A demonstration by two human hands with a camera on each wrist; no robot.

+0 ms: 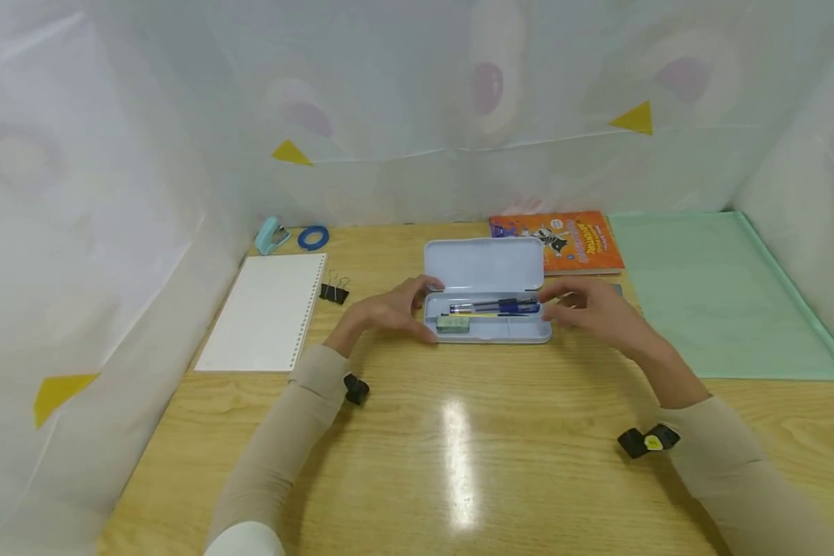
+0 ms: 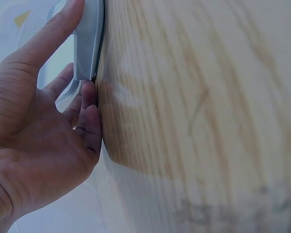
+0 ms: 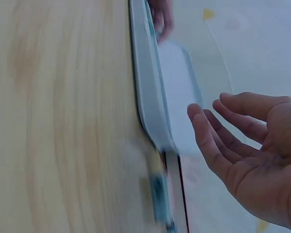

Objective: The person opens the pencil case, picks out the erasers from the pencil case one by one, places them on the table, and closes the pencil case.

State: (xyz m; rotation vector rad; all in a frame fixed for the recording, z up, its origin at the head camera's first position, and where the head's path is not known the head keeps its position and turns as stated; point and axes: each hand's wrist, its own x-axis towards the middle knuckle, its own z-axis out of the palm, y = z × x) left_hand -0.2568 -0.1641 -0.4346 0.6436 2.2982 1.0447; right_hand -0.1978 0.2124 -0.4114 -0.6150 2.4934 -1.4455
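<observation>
An open light-blue pencil case lies near the middle of the wooden counter, its lid tipped back toward the far wall. In its tray sit 2 pens, a thin yellow pencil and a green eraser at the left end.

The left hand rests at the case's left end; the left wrist view shows its thumb along the case's edge and its fingers lying nearly straight against the counter, so this grip is loose, steadying and not clamped. The right hand hovers just beside the right end, fingers relaxed and spread, holding nothing; the right wrist view shows a gap between its fingertips and the case.

I judge the step in hand to be the handling of the filled case, with both hands flanking it. A next move would likely call for the right hand to meet the lid or the right end while the left keeps the tray from sliding.

Nearby lie a loose-leaf pad, a binder clip, a stapler, a blue tape roll, an orange book and a green mat.
</observation>
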